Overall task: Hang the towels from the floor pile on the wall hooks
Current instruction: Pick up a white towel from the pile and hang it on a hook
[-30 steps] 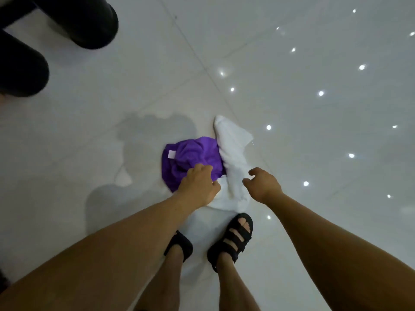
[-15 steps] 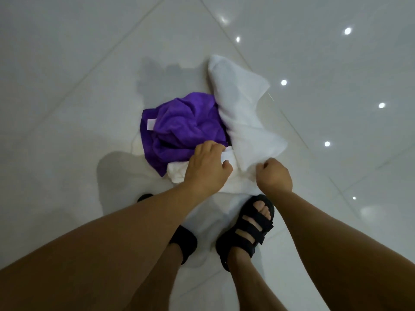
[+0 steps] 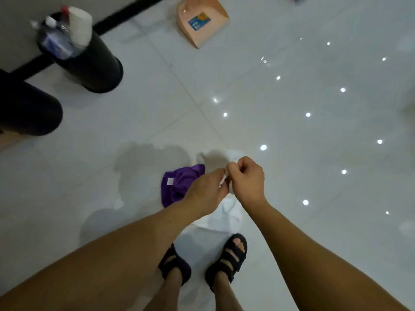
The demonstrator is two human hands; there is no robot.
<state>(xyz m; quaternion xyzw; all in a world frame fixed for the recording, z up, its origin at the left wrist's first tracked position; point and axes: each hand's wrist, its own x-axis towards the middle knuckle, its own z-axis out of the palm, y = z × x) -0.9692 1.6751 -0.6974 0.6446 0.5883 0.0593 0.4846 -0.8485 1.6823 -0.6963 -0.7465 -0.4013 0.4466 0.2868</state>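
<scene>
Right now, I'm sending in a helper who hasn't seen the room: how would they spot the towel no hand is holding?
On the glossy pale tiled floor, look just ahead of the person's black sandals. The purple towel lies crumpled there, left of the white towel that the left hand and right hand pinch. It alone is coloured, with a small white tag.

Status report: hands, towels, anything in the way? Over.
Left hand and right hand both pinch white towel. Purple towel on floor. Black bin off left, apart; no hooks in view.
</scene>
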